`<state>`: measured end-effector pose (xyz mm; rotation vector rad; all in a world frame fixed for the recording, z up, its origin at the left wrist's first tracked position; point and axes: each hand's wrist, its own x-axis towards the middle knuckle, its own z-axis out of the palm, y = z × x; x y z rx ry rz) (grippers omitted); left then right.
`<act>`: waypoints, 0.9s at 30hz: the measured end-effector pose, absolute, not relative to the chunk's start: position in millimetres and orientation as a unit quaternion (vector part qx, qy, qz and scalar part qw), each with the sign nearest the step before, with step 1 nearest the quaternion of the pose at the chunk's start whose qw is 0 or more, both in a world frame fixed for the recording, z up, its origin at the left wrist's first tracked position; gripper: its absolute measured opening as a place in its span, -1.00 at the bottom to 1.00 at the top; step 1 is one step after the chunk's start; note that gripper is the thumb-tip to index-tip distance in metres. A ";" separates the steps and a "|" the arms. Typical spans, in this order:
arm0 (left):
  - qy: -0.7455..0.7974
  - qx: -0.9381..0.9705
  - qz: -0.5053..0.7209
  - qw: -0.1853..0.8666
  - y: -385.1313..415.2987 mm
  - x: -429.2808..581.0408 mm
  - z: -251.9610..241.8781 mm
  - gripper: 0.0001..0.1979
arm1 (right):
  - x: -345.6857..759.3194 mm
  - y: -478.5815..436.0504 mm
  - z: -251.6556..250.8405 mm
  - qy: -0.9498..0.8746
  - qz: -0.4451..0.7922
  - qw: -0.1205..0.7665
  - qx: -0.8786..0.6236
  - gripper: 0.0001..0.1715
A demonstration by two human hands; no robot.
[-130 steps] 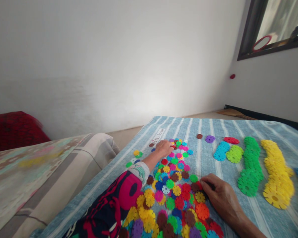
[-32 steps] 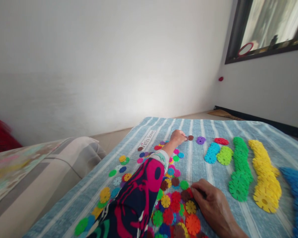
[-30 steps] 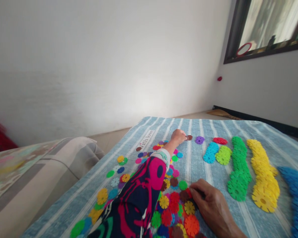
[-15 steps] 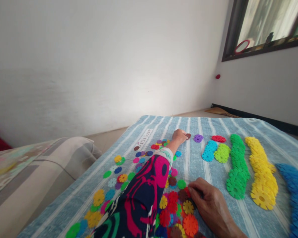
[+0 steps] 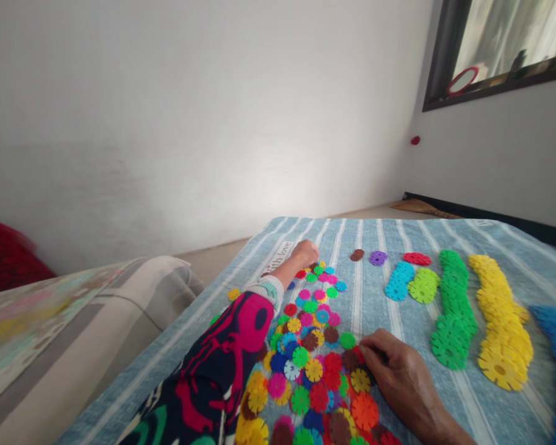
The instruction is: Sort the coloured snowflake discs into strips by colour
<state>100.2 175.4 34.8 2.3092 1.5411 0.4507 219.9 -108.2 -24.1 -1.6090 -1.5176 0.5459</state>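
Seeing a yellow row (image 5: 503, 324) at right, my sleeve (image 5: 213, 358) hiding some bright notched discs (image 5: 332, 363), I hold right fingers (image 5: 371, 341) together, left fingers' (image 5: 310, 251) grip unclear.

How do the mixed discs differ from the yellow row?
The mixed discs come in many colours; the yellow row has one. The mixed discs spread loosely; the yellow row overlaps closely in a line. Both consist of notched discs on the striped cloth.

Soft, even daylight; window (image 5: 505, 34) bright, upper right; wall (image 5: 301, 148) palest mid-frame, greyer upper left; outer edges stretched, blurred.
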 end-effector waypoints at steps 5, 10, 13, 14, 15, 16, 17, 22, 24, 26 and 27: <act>0.540 0.816 0.136 0.155 168.7 80.5 29.0 -0.72 | 220.4 -108.1 -25.6 -0.605 0.220 0.415 -0.642 -0.64; 0.528 0.826 0.126 0.154 166.5 78.5 21.9 -0.66 | 220.9 -108.8 -23.8 -0.610 0.229 0.412 -0.637 -0.64; 0.519 0.830 0.123 0.164 164.4 77.3 19.3 -0.65 | 221.0 -109.2 -22.3 -0.611 0.234 0.410 -0.636 -0.63; 0.516 0.831 0.124 0.168 163.4 76.7 18.9 -0.66 | 221.0 -109.3 -22.1 -0.610 0.233 0.410 -0.637 -0.63; 0.514 0.832 0.126 0.170 162.5 76.2 18.5 -0.66 | 221.0 -109.2 -22.2 -0.609 0.232 0.410 -0.638 -0.64; 0.511 0.832 0.129 0.172 161.5 75.7 18.3 -0.67 | 221.0 -109.2 -22.4 -0.608 0.231 0.410 -0.640 -0.64; 0.509 0.833 0.132 0.173 160.6 75.3 18.1 -0.68 | 221.1 -109.0 -22.7 -0.608 0.229 0.410 -0.641 -0.64; 0.508 0.829 0.163 0.167 157.5 76.4 15.8 -0.73 | 221.4 -108.7 -24.4 -0.611 0.226 0.403 -0.643 -0.65; 0.511 0.823 0.181 0.167 156.4 77.2 14.2 -0.76 | 221.4 -108.9 -24.3 -0.611 0.225 0.401 -0.644 -0.65; 0.517 0.815 0.199 0.172 155.2 77.2 12.6 -0.79 | 221.2 -109.1 -23.7 -0.610 0.226 0.401 -0.645 -0.66; 0.521 0.809 0.207 0.176 154.7 76.7 12.0 -0.80 | 221.1 -109.2 -23.3 -0.610 0.228 0.401 -0.644 -0.66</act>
